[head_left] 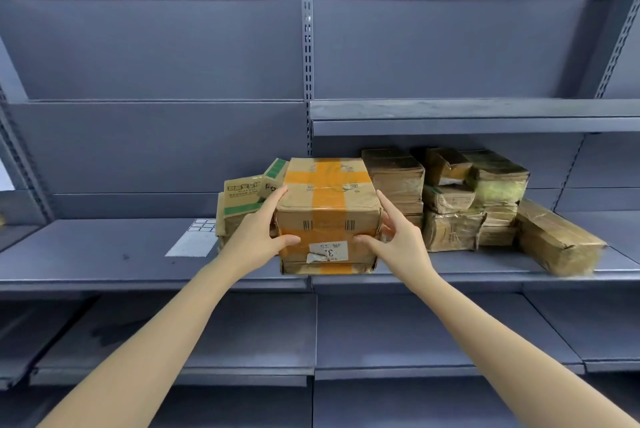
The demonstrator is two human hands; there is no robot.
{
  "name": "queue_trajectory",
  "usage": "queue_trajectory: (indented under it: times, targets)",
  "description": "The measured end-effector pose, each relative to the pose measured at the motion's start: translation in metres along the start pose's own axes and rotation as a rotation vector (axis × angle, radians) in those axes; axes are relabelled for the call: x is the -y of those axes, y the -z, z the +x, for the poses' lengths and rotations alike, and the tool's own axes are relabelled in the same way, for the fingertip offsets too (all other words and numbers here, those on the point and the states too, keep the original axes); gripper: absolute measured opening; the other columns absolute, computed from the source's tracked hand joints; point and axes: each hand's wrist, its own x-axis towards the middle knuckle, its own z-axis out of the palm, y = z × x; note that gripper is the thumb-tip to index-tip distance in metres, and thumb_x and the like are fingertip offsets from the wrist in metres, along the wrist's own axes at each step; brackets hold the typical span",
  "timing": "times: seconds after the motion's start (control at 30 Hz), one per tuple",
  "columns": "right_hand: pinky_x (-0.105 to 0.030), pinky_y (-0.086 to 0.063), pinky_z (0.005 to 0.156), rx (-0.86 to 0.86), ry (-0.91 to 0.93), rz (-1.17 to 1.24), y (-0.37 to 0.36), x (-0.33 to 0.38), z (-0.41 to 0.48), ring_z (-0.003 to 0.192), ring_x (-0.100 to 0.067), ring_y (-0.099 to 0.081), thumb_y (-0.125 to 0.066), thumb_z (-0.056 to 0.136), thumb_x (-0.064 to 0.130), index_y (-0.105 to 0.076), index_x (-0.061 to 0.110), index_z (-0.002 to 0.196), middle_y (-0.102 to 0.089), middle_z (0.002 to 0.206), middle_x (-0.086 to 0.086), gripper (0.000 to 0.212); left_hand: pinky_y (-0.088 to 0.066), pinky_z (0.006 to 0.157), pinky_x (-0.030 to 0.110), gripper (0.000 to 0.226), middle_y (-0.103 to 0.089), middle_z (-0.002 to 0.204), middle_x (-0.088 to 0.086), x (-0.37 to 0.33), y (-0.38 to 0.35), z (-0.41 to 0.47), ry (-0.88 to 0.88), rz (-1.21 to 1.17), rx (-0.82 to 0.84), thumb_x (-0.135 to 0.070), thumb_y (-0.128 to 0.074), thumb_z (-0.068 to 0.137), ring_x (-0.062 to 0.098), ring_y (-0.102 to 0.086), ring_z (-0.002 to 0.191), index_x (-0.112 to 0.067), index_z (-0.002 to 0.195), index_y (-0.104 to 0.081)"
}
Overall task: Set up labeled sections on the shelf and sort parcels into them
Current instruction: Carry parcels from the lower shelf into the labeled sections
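A two-handed grip is set on the box (327, 216): the left hand (258, 237) is pressed flat against its left side with the thumb across the front face, and the right hand (398, 237) is held at its right side, thumb on the front face and forefinger stretched along the upper right edge. The box is thus clasped between both hands, though how firmly the right palm bears on it cannot be told. The box is seen at the front edge of the middle shelf (104, 254), astride the seam between the two bays, its base on or just above a flatter taped parcel (327, 268). Its long axis runs away from the person, into the shelf, so the hands are placed across its short width and both are equally near. Printed cartons (242, 202) are touching or just behind its left side, and wrapped bundles (450, 206) stand close on its right. A white label sheet (194, 240) lies on the shelf to the left, beyond the cartons. A numbered sticker (329, 250) faces the person. A move to the left section would probably call for the box to be drawn straight back first, to clear both neighbours.
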Motion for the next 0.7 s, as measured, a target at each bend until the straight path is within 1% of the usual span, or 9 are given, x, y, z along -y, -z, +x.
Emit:
queue_trajectory:
  times: [0.17,0.3,0.4,0.47,0.53,0.57,0.6,0.67,0.7]
  targets:
    - [-0.033,-0.043,0.105,0.048,0.045,0.008,-0.013,0.013,0.002,0.125,-0.012,-0.048,-0.074,0.079,0.014,-0.025,0.027,0.147,-0.051,0.121,0.017,0.085,-0.035,0.107,0.038,0.089,-0.036,0.149,-0.004,0.006,0.02,-0.015,0.036,0.048,-0.054,-0.02,-0.071,0.083,0.02,-0.04,0.132,-0.034,0.149,-0.013]
    - [-0.031,-0.043,0.102,0.119,0.097,0.042,-0.04,0.029,0.011,0.126,-0.013,-0.048,-0.073,0.08,0.013,-0.024,0.028,0.147,-0.052,0.126,0.014,0.084,-0.035,0.106,0.034,0.086,-0.037,0.149,-0.006,0.013,0.045,-0.037,0.082,0.065,-0.131,-0.018,-0.069,0.085,0.017,-0.041,0.132,-0.032,0.149,-0.014]
    - [-0.039,-0.043,0.104,0.18,0.154,0.071,-0.072,0.044,0.019,0.128,-0.015,-0.046,-0.073,0.08,0.014,-0.022,0.03,0.148,-0.05,0.135,0.01,0.086,-0.035,0.107,0.035,0.085,-0.035,0.15,-0.006,0.027,0.07,-0.058,0.131,0.099,-0.206,-0.019,-0.068,0.085,0.017,-0.04,0.133,-0.031,0.149,-0.014]
    - [-0.039,-0.042,0.105,0.241,0.187,0.106,-0.098,0.057,0.023,0.13,-0.014,-0.043,-0.071,0.082,0.016,-0.012,0.033,0.149,-0.045,0.138,0.014,0.091,-0.037,0.106,0.038,0.084,-0.036,0.15,-0.006,0.039,0.088,-0.073,0.182,0.141,-0.259,-0.021,-0.068,0.085,0.019,-0.041,0.133,-0.032,0.148,-0.014]
    - [-0.034,-0.04,0.104,0.317,0.226,0.153,-0.126,0.07,0.026,0.129,-0.008,-0.041,-0.07,0.083,0.016,-0.006,0.035,0.149,-0.039,0.132,0.027,0.094,-0.039,0.105,0.041,0.083,-0.038,0.149,-0.005,0.053,0.108,-0.09,0.241,0.166,-0.309,-0.022,-0.067,0.085,0.02,-0.043,0.131,-0.034,0.148,-0.014]
    - [-0.032,-0.04,0.103,0.352,0.246,0.171,-0.141,0.077,0.027,0.128,-0.006,-0.041,-0.07,0.084,0.016,-0.008,0.036,0.149,-0.036,0.129,0.031,0.093,-0.039,0.105,0.042,0.083,-0.037,0.149,-0.005,0.061,0.117,-0.098,0.269,0.168,-0.33,-0.022,-0.067,0.086,0.02,-0.043,0.132,-0.035,0.148,-0.014]
    - [-0.03,-0.04,0.103,0.383,0.262,0.183,-0.156,0.083,0.029,0.127,-0.006,-0.041,-0.07,0.084,0.015,-0.012,0.037,0.148,-0.035,0.129,0.031,0.089,-0.04,0.105,0.043,0.083,-0.037,0.149,-0.005,0.068,0.126,-0.107,0.294,0.164,-0.35,-0.022,-0.067,0.086,0.02,-0.043,0.132,-0.035,0.147,-0.014]
    - [-0.031,-0.043,0.102,0.433,0.297,0.198,-0.186,0.095,0.031,0.125,-0.009,-0.044,-0.07,0.083,0.015,-0.021,0.038,0.146,-0.04,0.131,0.023,0.083,-0.04,0.107,0.041,0.083,-0.037,0.149,-0.006,0.083,0.143,-0.125,0.333,0.156,-0.396,-0.021,-0.067,0.086,0.018,-0.043,0.132,-0.036,0.148,-0.013]
    - [-0.033,-0.045,0.1,0.46,0.313,0.205,-0.202,0.101,0.032,0.124,-0.011,-0.046,-0.07,0.083,0.015,-0.024,0.036,0.145,-0.043,0.133,0.019,0.08,-0.039,0.107,0.037,0.083,-0.038,0.148,-0.006,0.091,0.151,-0.133,0.353,0.162,-0.421,-0.02,-0.067,0.086,0.017,-0.043,0.131,-0.035,0.148,-0.013]
